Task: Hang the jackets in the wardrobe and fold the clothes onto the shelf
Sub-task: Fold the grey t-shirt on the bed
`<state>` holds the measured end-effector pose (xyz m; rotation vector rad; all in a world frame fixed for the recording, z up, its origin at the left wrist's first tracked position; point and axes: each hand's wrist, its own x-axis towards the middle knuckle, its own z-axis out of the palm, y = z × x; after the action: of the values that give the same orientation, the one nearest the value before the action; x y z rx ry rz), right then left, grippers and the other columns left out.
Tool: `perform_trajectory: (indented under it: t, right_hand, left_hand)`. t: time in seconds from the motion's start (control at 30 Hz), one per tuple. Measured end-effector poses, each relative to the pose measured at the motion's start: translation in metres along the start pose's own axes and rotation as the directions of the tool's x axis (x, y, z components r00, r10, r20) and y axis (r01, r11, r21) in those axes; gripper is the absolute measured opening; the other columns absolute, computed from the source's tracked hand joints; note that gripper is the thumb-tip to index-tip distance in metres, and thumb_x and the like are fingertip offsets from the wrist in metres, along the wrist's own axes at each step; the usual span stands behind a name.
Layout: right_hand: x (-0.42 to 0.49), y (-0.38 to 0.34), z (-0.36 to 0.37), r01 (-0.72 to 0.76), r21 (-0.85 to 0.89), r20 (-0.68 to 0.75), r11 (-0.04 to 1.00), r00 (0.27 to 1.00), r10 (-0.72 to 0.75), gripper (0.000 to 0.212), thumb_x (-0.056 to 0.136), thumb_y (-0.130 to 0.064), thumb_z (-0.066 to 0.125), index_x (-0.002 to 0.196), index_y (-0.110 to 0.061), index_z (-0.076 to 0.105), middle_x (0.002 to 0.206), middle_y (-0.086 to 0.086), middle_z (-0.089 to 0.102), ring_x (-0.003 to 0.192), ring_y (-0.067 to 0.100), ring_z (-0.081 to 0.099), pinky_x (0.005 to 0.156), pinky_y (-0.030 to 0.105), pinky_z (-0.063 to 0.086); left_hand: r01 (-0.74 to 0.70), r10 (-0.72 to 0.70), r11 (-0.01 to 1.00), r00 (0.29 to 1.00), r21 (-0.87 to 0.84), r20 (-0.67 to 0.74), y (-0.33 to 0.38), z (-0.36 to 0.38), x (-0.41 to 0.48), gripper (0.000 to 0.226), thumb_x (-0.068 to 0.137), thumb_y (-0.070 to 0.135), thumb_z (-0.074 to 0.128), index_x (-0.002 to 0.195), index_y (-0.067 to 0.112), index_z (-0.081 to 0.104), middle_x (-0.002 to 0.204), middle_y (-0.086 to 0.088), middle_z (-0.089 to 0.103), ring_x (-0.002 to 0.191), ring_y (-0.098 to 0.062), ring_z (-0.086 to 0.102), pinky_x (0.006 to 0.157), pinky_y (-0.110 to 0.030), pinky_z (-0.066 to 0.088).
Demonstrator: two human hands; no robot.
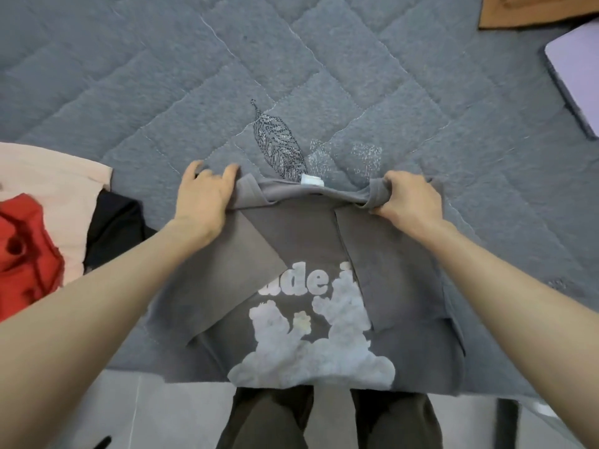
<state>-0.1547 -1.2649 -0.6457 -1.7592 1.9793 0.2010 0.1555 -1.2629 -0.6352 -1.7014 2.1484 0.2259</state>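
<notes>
A grey T-shirt (301, 234) with a pale fluffy bear print lies on the bed, both sleeves folded inward over the print. Its lower edge hangs over the bed's near side. My left hand (204, 192) grips the shirt's far left shoulder corner, fingers curled over the edge. My right hand (408, 199) pinches the bunched fabric at the far right shoulder corner. A white neck label (311, 180) shows between the two hands.
The blue-grey quilted bedspread (291, 76) covers the bed. At the left lie a pink garment (48, 179), a red garment (22, 241) and a black garment (113, 228). A lilac flat device (577, 72) and a brown board (534, 11) sit at the far right. Grey floor tiles show below.
</notes>
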Motion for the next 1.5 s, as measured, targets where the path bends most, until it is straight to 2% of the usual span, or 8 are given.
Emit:
perform_trajectory:
  t: [0.3,0.4,0.47,0.8,1.0,1.13,1.3,1.5]
  right_hand:
    - [-0.079,0.011,0.009,0.31,-0.265,-0.202,0.913,0.908,-0.367,0.017,0.053,0.006,0.065,0.068,-0.001,0.06,0.073,0.018,0.064,0.088,0.036,0.06,0.107,0.041,0.026]
    - [-0.112,0.012,0.011,0.372,-0.224,-0.131,0.901,0.904,-0.407,0.02,0.052,0.012,0.063,0.066,0.0,0.054,0.07,0.02,0.056,0.069,0.04,0.056,0.071,0.041,0.044]
    - [-0.137,0.015,0.018,0.364,-0.246,-0.129,0.898,0.906,-0.402,0.023,0.052,0.012,0.062,0.068,-0.001,0.052,0.073,0.019,0.055,0.067,0.04,0.055,0.057,0.035,0.029]
    - [-0.265,0.07,0.097,0.246,-0.357,0.251,0.901,0.954,-0.161,0.03,0.085,-0.015,0.052,0.114,-0.021,0.045,0.109,0.006,0.046,0.109,0.029,0.046,0.074,0.037,0.03]
    - [-0.299,0.075,0.113,0.203,-0.375,0.351,0.905,0.934,-0.065,0.038,0.085,-0.022,0.053,0.12,-0.035,0.042,0.115,0.002,0.039,0.111,0.025,0.037,0.083,0.04,0.036]
    - [-0.285,0.056,0.1,0.06,-0.222,0.061,0.973,0.997,-0.047,0.024,0.087,-0.022,0.052,0.111,-0.02,0.058,0.111,0.008,0.049,0.108,0.03,0.047,0.083,0.039,0.039]
    - [-0.249,0.027,0.079,0.021,0.149,-0.226,0.989,0.974,0.013,0.046,0.081,-0.008,0.057,0.125,-0.019,0.05,0.135,0.013,0.033,0.121,0.033,0.041,0.085,0.043,0.045]
    - [-0.193,0.018,0.069,-0.094,0.152,0.031,0.984,0.995,0.09,0.061,0.085,-0.005,0.052,0.141,-0.024,0.036,0.147,0.012,0.023,0.113,0.039,0.053,0.094,0.042,0.042]
  left_hand:
    - [-0.236,0.225,0.969,0.963,-0.065,-0.147,-0.007,0.013,-0.083,0.042,0.071,-0.009,0.052,0.109,0.006,0.06,0.085,-0.014,0.069,0.075,-0.036,0.063,0.067,-0.04,0.038]
    - [-0.299,0.282,0.954,0.929,-0.033,-0.239,-0.003,0.02,-0.115,0.048,0.07,-0.006,0.045,0.113,0.006,0.062,0.085,-0.01,0.07,0.071,-0.033,0.065,0.067,-0.038,0.04]
    - [-0.32,0.303,0.947,0.913,-0.017,-0.272,0.003,0.027,-0.143,0.05,0.07,-0.004,0.047,0.117,0.003,0.063,0.082,-0.013,0.07,0.066,-0.032,0.064,0.064,-0.038,0.043]
    - [-0.334,0.329,0.94,0.941,0.075,0.079,0.03,0.1,-0.261,0.074,0.088,0.002,0.047,0.147,0.032,0.017,0.124,0.0,0.046,0.113,-0.021,0.048,0.09,-0.03,0.036]
    - [-0.37,0.376,0.924,0.925,-0.094,0.061,0.026,0.114,-0.298,0.05,0.071,-0.002,0.057,0.108,0.031,0.066,0.128,-0.008,0.042,0.105,-0.028,0.044,0.078,-0.038,0.044]
    - [-0.24,0.214,0.927,0.97,-0.288,-0.118,0.031,0.097,-0.286,0.022,0.067,-0.005,0.07,0.063,0.017,0.071,0.108,-0.016,0.051,0.087,-0.035,0.047,0.069,-0.044,0.049]
    - [-0.086,0.005,0.923,0.977,-0.376,-0.213,0.035,0.077,-0.236,0.038,0.087,0.003,0.054,0.123,0.013,0.057,0.139,-0.016,0.036,0.108,-0.039,0.042,0.071,-0.049,0.048]
    - [-0.006,-0.023,0.915,0.997,-0.404,-0.067,0.027,0.07,-0.182,0.035,0.099,0.015,0.042,0.133,0.006,0.037,0.145,-0.011,0.031,0.084,-0.037,0.057,0.057,-0.042,0.038]
